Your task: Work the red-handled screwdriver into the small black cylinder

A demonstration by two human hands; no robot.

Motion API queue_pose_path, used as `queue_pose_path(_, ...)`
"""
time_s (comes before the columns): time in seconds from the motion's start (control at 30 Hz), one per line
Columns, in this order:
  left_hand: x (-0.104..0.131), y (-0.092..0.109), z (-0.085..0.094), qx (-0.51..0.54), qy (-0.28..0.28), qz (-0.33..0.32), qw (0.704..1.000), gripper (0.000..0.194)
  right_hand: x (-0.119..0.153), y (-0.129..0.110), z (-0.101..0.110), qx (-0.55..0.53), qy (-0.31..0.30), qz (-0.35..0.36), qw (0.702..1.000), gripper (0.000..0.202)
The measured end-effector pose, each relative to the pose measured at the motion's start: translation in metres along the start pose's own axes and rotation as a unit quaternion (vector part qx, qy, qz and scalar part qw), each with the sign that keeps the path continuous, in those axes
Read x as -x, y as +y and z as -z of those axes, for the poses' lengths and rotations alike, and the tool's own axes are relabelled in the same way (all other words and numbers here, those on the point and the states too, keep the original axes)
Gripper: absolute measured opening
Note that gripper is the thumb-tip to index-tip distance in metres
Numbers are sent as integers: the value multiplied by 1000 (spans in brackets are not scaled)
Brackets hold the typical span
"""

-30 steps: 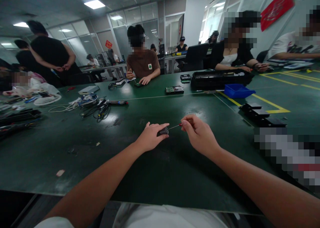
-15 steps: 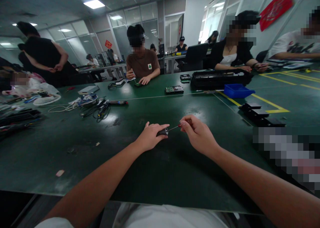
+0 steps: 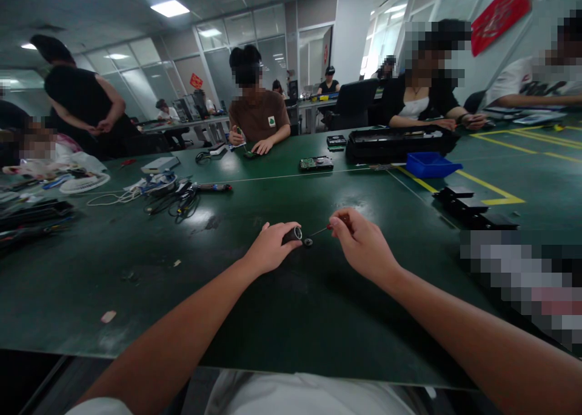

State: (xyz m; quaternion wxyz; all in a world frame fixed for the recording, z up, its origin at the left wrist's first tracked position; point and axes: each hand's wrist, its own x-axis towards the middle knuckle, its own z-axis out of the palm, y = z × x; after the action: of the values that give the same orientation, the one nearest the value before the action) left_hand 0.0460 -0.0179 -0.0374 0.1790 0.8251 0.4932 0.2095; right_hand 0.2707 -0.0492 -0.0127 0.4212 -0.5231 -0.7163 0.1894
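Left hand (image 3: 271, 245) has its grip wrapped round a dark cylinder (image 3: 290, 235) over the table (image 3: 273, 324), open end facing right, rest of it mostly buried in there. Right hand (image 3: 364, 240)'s grip is pinching a thin red-handled tool (image 3: 319, 230), handle half lost from view. Small dark round piece (image 3: 308, 242) is right by the tool's tip, can't tell if they touch. Far right there's a pixelated patch (image 3: 522, 275), no clue what's under it

Dim room, lit by ceiling panels (image 3: 170, 8) and bright glass (image 3: 371, 39) at upper right; pale glare spots the green desk (image 3: 254, 324), dark shadow lies beside the right forearm (image 3: 454, 315), edges look stretched, and mosaic blocks (image 3: 522, 275) hide patches
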Motion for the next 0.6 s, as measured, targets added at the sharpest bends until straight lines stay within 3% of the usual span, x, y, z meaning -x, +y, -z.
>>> queue_pose_path(0.2,-1,6,1,41,42,11,998,29,0,1,1,-8,15,-9,1000,24)
queue_pose_path(0.4,-1,8,-3,29,-20,20,999,38,1,-1,3,-31,18,-13,999,24)
queue_pose_path(0.6,-14,10,-6,-67,-86,-6,994,37,2,-2,5,-43,21,-9,999,24)
